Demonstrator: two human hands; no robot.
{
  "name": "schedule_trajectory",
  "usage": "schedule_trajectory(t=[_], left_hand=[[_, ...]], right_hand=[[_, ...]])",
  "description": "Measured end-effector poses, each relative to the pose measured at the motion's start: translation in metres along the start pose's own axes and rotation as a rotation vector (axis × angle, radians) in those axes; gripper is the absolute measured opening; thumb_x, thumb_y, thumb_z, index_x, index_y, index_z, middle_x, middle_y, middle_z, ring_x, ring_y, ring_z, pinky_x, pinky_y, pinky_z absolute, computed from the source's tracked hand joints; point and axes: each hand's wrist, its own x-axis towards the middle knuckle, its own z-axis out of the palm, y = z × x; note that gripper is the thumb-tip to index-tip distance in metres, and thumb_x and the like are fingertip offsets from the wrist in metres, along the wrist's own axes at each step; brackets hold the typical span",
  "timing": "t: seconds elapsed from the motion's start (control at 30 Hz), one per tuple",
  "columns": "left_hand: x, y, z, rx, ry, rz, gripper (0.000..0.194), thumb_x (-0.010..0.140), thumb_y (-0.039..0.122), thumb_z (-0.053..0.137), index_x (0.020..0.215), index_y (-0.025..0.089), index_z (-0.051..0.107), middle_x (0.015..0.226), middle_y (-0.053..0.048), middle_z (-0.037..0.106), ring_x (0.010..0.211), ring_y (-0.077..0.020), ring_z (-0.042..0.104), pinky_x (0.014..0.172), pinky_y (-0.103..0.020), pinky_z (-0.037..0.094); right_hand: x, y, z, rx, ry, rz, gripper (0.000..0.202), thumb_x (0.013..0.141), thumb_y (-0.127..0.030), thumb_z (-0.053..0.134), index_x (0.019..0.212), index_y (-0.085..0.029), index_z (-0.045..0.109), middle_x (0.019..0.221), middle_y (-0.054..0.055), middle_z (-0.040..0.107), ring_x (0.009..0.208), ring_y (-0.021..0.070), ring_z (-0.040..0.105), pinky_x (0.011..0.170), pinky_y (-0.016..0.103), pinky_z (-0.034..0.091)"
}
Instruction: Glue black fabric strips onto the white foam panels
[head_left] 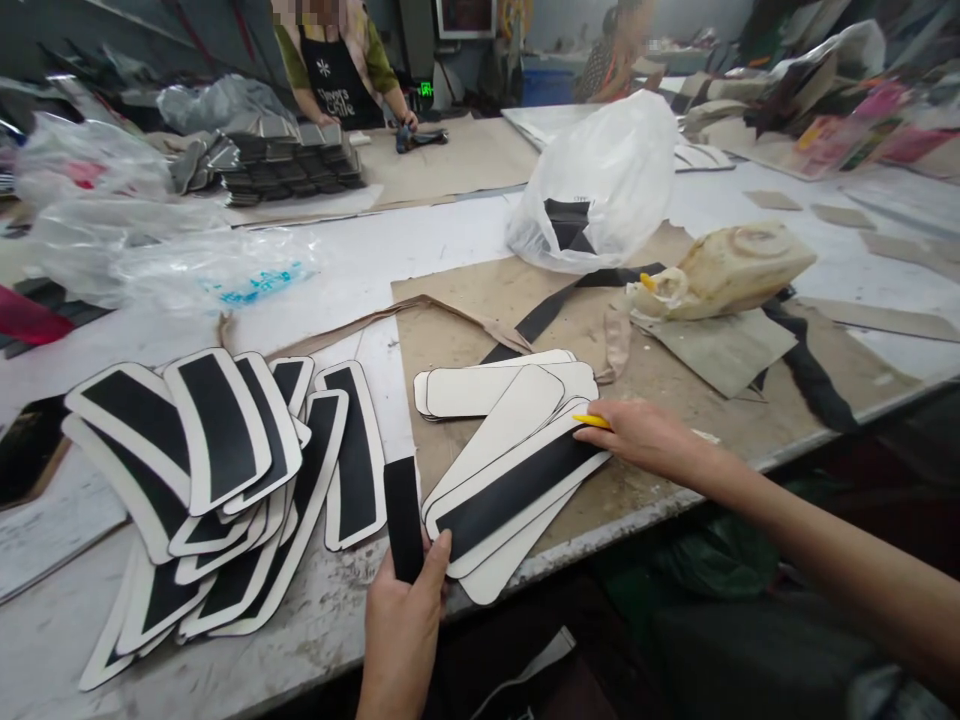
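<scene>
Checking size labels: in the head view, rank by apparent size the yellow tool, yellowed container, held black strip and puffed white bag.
Largest to smallest:
white bag
yellowed container
black strip, in the left hand
yellow tool, in the right hand

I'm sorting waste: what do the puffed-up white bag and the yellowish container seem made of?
The white bag looks like thin, glossy plastic film: crinkled and translucent. The yellowish container is probably molded plastic, dull-sheened, judging by its smooth, rounded edges.
</scene>
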Motion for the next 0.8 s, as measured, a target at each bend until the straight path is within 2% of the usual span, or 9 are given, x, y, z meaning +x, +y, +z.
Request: schedule_trajectory(t=[0.4, 0.53, 0.67, 0.8], left_hand=[[-0.004, 0.006, 0.004, 0.015, 0.042, 0.001, 0.034, 0.060, 0.043, 0.072, 0.073, 0.016, 0.056, 0.041, 0.007, 0.048, 0.039, -0.0081, 0.039, 0.038, -0.019, 0.029], [-0.001, 0.003, 0.003, 0.026, 0.016, -0.007, 0.036, 0.059, 0.045, 0.072, 0.071, 0.016, 0.055, 0.042, 0.006, 0.048, 0.040, -0.0087, 0.039, 0.038, -0.020, 0.030], [0.001, 0.000, 0.001, 0.036, 0.017, -0.009, 0.038, 0.057, 0.048, 0.073, 0.070, 0.016, 0.056, 0.041, 0.006, 0.046, 0.039, -0.0091, 0.038, 0.038, -0.021, 0.029], [0.002, -0.002, -0.001, 0.035, 0.022, 0.003, 0.039, 0.056, 0.049, 0.073, 0.070, 0.016, 0.058, 0.040, 0.006, 0.046, 0.039, -0.0100, 0.038, 0.039, -0.023, 0.031]], right_hand=[[0.010, 0.003, 0.003, -0.041, -0.024, 0.006, 0.035, 0.083, -0.053, 0.046, 0.086, -0.023, 0.062, 0.085, 0.009, 0.069, 0.079, 0.0249, 0.063, 0.060, 0.028, 0.035], [0.007, 0.011, 0.003, -0.071, 0.060, 0.068, 0.040, 0.082, -0.058, 0.045, 0.083, -0.021, 0.062, 0.084, 0.010, 0.069, 0.076, 0.0258, 0.063, 0.058, 0.029, 0.034], [-0.001, 0.026, 0.006, 0.040, 0.205, 0.117, 0.037, 0.088, -0.050, 0.040, 0.081, -0.020, 0.060, 0.078, 0.009, 0.068, 0.069, 0.0215, 0.061, 0.059, 0.028, 0.035], [-0.009, 0.033, 0.013, 0.222, 0.205, 0.075, 0.031, 0.090, -0.040, 0.038, 0.076, -0.021, 0.058, 0.074, 0.006, 0.066, 0.068, 0.0188, 0.059, 0.061, 0.026, 0.036]])
